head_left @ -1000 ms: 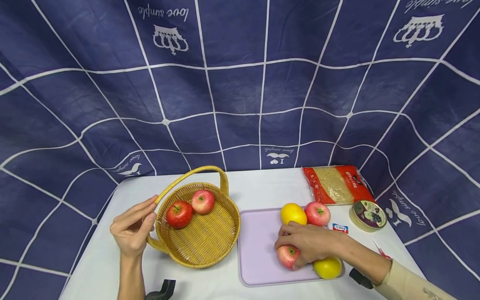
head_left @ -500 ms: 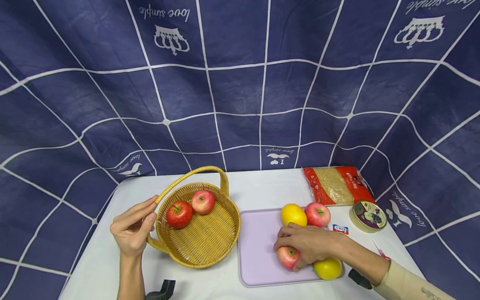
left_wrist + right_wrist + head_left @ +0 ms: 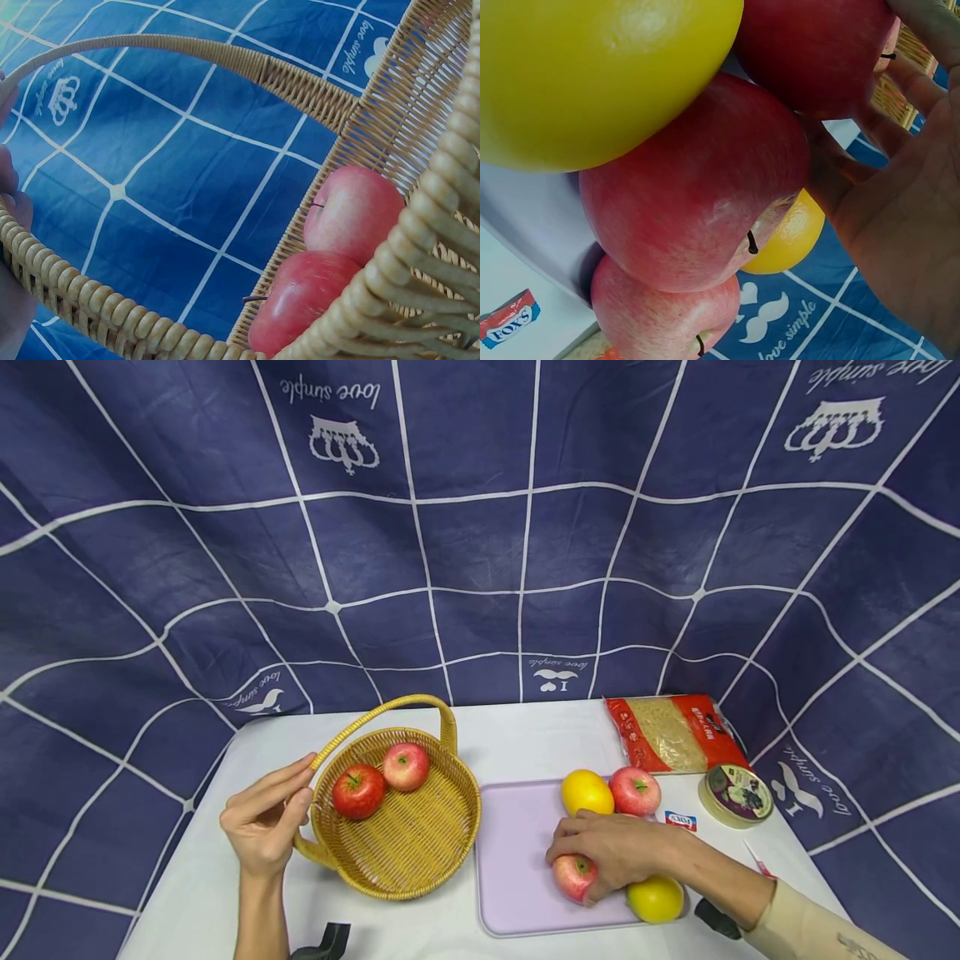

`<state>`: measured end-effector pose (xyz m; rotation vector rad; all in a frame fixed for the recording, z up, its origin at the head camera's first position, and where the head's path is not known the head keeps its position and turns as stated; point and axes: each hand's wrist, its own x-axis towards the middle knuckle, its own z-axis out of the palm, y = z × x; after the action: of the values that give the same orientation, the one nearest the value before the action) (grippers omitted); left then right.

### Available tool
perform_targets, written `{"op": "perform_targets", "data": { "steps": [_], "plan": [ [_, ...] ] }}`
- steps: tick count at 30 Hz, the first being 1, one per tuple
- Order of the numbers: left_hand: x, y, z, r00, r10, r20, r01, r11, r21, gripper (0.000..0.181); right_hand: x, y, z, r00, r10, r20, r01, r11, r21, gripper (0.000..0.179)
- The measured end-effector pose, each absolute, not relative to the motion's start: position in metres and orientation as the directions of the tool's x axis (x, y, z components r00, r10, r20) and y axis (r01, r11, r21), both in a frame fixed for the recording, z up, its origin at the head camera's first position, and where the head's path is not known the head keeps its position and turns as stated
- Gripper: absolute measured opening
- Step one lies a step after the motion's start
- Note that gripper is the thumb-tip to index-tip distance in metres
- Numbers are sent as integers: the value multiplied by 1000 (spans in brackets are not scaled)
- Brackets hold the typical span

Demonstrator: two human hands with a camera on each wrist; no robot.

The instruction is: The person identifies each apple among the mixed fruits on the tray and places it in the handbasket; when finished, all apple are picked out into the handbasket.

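My left hand (image 3: 262,822) pinches the handle of a round yellow wicker basket (image 3: 405,852) between thumb and fingers. Inside the basket lie a deep red apple (image 3: 359,792) and a pinker apple (image 3: 406,767), side by side. My right hand (image 3: 618,852) reaches over the lilac tray (image 3: 513,860), its fingers and thumb round a pink-red apple (image 3: 575,877). In the right wrist view another apple (image 3: 694,187) sits under the palm, which hides it in the head view. A yellow lemon-like fruit (image 3: 656,899) lies near the wrist; an orange (image 3: 587,793) and an apple (image 3: 635,792) lie behind the hand.
A red bag of pale, grain-like food (image 3: 667,733) lies at the back right, with a round tin (image 3: 736,795) before it. A small Fox's packet (image 3: 681,820) is beside the tray. Blue checked cloth (image 3: 480,543) hangs behind the white table (image 3: 517,735).
My right hand and the apple it grips have edged very slightly left. The left hand, the basket and the other fruit stay in place.
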<state>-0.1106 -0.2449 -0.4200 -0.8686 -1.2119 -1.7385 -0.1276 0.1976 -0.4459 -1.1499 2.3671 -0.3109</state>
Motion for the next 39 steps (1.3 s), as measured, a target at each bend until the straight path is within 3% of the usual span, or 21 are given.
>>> {"op": "perform_targets", "data": {
  "steps": [12,39],
  "plan": [
    [-110,-246,-422,-422,-229,877,903,-196,383,15,-128,197,-454,-487,-828,-279,-711,561,-423,49],
    [-111,-246,-421,-421,-230,878,904,-188,384,15,-133,199,-461,-496,-805,-324,-538,578,-614,59]
  ]
}}
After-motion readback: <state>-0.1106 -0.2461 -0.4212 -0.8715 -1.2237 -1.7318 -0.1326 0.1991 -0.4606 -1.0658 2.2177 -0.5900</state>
